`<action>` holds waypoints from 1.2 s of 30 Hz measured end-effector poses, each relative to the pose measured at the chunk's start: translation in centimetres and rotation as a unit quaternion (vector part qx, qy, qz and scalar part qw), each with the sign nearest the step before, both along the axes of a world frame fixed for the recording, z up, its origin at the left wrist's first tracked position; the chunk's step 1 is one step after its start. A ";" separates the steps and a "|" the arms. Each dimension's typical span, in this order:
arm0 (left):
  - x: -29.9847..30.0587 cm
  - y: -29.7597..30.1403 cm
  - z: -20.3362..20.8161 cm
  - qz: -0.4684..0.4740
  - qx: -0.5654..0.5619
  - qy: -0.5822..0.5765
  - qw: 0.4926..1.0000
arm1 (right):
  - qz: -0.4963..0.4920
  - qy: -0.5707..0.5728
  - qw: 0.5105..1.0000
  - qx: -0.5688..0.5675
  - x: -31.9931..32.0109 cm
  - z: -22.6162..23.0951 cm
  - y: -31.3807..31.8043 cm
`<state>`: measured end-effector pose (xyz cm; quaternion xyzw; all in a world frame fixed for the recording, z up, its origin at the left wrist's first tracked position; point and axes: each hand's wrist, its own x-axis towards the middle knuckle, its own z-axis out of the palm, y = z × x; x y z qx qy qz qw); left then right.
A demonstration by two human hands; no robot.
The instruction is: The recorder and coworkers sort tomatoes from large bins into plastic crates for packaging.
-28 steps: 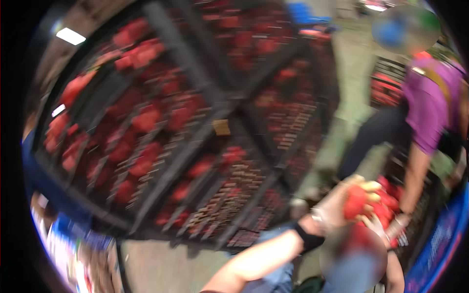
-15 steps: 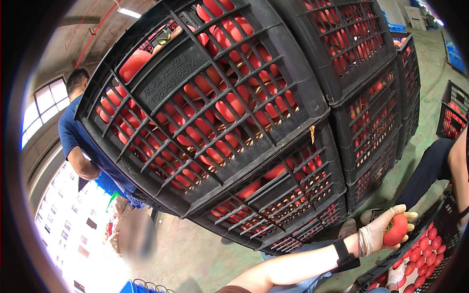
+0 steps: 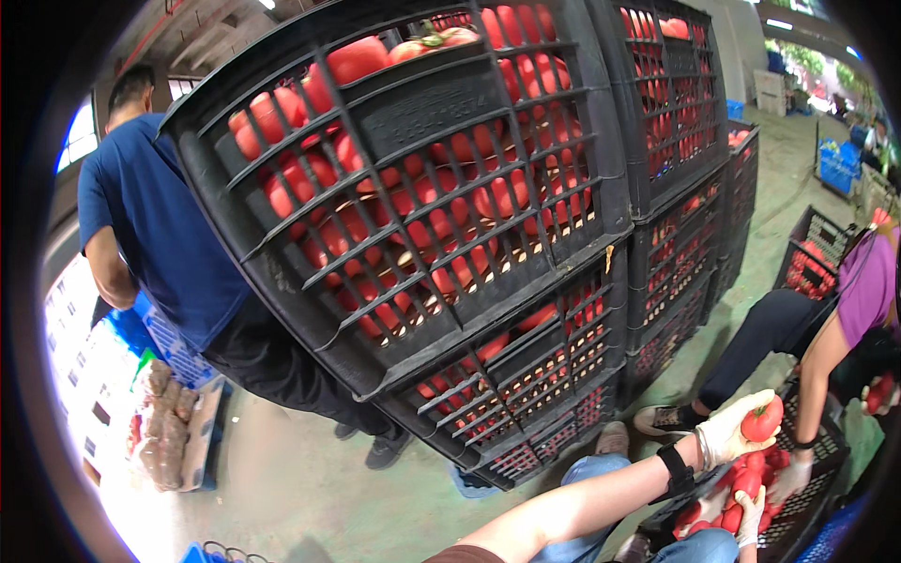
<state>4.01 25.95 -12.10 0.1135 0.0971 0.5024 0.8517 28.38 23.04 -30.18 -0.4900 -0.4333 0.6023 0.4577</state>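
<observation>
My left hand (image 3: 735, 433), in a pale glove with a black watch band on the wrist, reaches out to the right. Its fingers are closed round a red tomato (image 3: 762, 419), held up above the low black crate (image 3: 815, 502). Lower down, my right hand (image 3: 751, 521), also gloved, comes in from the bottom edge, its fingers about another tomato (image 3: 748, 481) over the pile in that crate. A co-worker's gloved hand (image 3: 796, 474) is in the same crate, close to the tomatoes. The pile is partly hidden behind my left forearm.
Stacked black crates (image 3: 427, 117) full of tomatoes rise in front of me. A person in a blue shirt (image 3: 155, 216) stands at the left, near filled sacks (image 3: 160, 422). At the right sits a co-worker in a purple top (image 3: 868, 277), with another tomato crate (image 3: 812, 249) behind.
The view has swung, bringing more of both co-workers in. My left hand still holds its tomato. My right hand now has a tomato at its fingers, and a co-worker's hand is in the crate.
</observation>
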 end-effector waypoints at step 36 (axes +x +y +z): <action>2.5 -2.0 6.6 0.302 0.167 0.375 0.861 | -0.066 0.095 0.982 0.150 -7.7 26.9 -6.0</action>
